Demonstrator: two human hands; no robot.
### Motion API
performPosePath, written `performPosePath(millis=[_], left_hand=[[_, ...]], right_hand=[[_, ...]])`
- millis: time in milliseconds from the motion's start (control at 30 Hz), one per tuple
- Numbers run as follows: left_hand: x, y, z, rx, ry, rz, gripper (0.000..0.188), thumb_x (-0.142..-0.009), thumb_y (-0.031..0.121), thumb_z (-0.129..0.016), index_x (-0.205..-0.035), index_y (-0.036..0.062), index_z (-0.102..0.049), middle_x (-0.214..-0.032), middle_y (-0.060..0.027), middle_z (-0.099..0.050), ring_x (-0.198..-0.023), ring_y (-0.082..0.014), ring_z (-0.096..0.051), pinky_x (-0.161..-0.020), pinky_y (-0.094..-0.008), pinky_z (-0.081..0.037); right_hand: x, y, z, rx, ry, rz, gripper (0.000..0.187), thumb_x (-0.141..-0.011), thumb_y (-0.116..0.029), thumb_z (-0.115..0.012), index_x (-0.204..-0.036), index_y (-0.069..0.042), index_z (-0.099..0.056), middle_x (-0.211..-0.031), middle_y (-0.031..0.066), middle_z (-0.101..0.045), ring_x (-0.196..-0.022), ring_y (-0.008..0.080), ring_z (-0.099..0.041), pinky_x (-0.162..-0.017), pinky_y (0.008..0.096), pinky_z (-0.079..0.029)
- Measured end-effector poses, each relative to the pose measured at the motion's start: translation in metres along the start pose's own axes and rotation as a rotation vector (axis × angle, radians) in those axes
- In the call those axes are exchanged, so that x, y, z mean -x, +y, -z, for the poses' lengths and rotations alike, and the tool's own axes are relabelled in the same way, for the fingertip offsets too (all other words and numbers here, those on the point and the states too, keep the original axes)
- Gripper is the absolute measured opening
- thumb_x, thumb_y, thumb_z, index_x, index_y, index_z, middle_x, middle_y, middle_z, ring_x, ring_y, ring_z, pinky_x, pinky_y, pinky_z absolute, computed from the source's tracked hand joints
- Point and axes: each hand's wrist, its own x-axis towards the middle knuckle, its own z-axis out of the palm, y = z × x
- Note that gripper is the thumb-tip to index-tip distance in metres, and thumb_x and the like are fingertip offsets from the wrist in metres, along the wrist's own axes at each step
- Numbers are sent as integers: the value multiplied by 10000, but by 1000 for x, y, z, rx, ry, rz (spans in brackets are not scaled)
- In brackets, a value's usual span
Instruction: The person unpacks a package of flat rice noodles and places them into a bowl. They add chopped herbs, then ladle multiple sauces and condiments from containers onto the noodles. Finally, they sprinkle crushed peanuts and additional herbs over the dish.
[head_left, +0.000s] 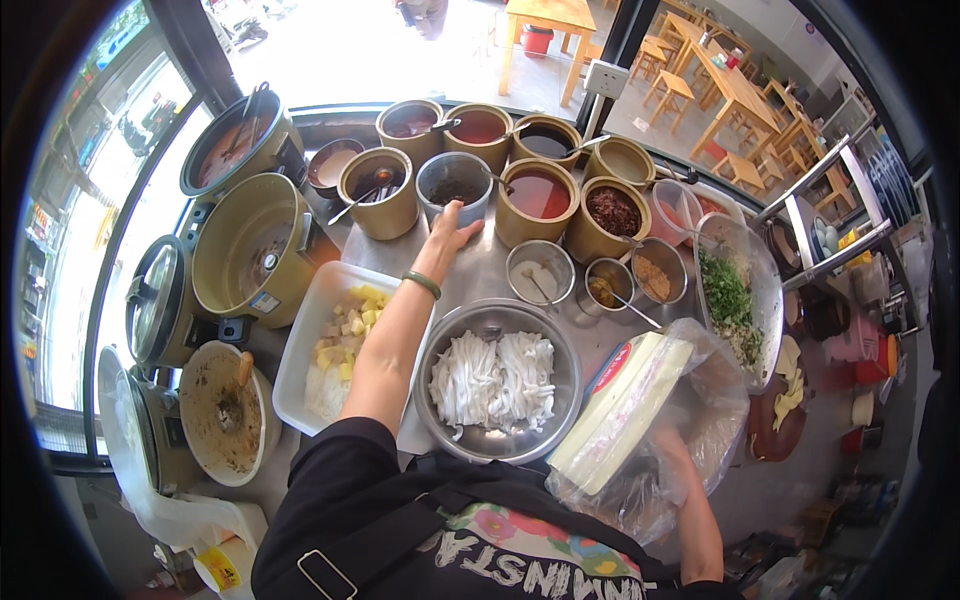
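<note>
My left hand (453, 228) reaches forward to the near side of a translucent grey tub (440, 180) with dark contents. Its fingers are closed at the tub's wall, with the thumb out to the right. A green bangle (422, 285) circles that wrist. My right hand (672, 445) is at a clear plastic bag (715, 410), its fingers hidden by the crinkled film. Beside it lies a long pale-wrapped pack (625, 410) with a red label. A steel bowl (567, 400) of white noodle-like strips (495, 380) stands before me.
Bronze-coloured pots of sauces (540, 195) line the back. At left are large cookers (250, 240), a stained bowl (265, 430), and a white tray (290, 385) of pale and yellow cubes. A tub of chopped greens (735, 300) and small steel cups (607, 285) stand right.
</note>
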Motion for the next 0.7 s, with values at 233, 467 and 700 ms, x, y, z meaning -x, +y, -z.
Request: performPosePath(millis=[233, 467, 700], left_hand=[[3, 8, 23, 296, -159, 233, 661, -766, -55, -378, -1359, -167, -109, -1394, -391, -207, -1300, -564, -284, -983, -533, -493], [133, 36, 23, 180, -250, 335, 626, -787, -71, -360, -1333, -198, -82, -1333, -394, -289, -1268, -567, -329, -996, -536, -488], [311, 63, -16, -357, -478, 181, 389, -902, -12, -411, -1277, -93, -344, -1296, -332, -437, -1215, -517, -442, -1020, -658, -391]], right_hand=[[14, 3, 25, 57, 298, -104, 588, -750, -164, -752, -1240, 58, -514, -1102, 138, -628, -950, 221, -607, -826, 345, -495], [31, -10, 29, -40, 107, -3, 745, -805, -424, -661, -1343, 42, -441, -1272, 163, -539, -1181, 264, -492, -1014, 392, -358], [100, -110, -4, 91, -77, 359, 861, -809, -584, -590, -1392, 21, -401, -1378, 163, -462, -1309, 280, -384, -1105, 420, -231]])
